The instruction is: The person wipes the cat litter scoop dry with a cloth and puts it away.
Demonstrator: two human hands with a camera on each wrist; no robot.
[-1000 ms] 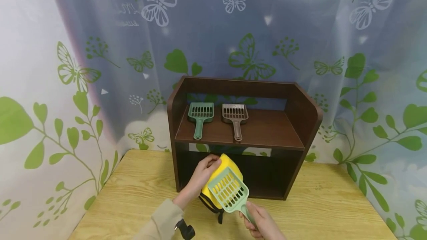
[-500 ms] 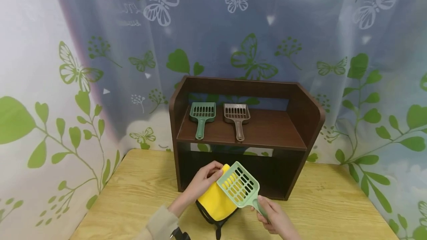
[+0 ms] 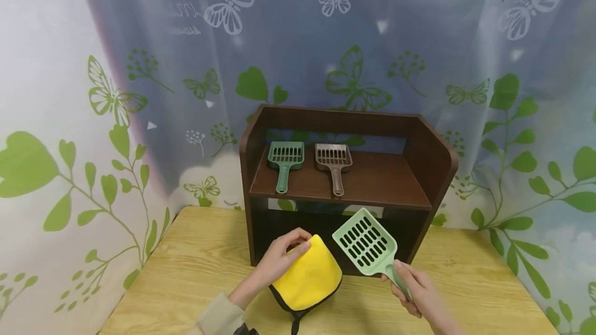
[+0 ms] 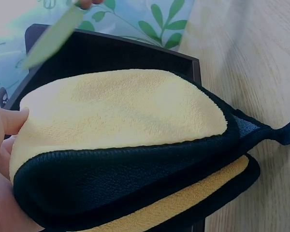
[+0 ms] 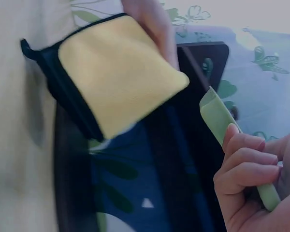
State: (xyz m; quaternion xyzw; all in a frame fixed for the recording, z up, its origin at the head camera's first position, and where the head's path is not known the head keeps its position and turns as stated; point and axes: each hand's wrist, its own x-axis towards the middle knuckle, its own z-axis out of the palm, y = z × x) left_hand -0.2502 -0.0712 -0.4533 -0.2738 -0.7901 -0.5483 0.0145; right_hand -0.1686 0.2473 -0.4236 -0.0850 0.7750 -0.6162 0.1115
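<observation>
My left hand point(image 3: 279, 257) pinches a folded yellow cloth point(image 3: 311, 275) with black edging and a black hanging loop, held up over the table. In the left wrist view the thumb presses on the end of the cloth point(image 4: 130, 108), whose folded layers show. My right hand point(image 3: 416, 291) grips the handle of a light green slotted litter scoop point(image 3: 365, 242), tilted up and to the left. Scoop and cloth are apart. From the right wrist view the scoop point(image 5: 217, 118) appears edge-on, the fingers curled round its handle.
Behind the hands stands a dark brown two-level shelf point(image 3: 372, 200). On its upper board lie a dark green litter scoop point(image 3: 285, 164) and a brown litter scoop point(image 3: 335, 167), handles forward. The wooden table point(image 3: 195, 252) extends to both sides, with a printed curtain point(image 3: 298, 40) behind.
The light green scoop has moved right and up in my right hand, away from the cloth it overlapped. My left hand keeps its grip on the cloth, now more fully in view.
</observation>
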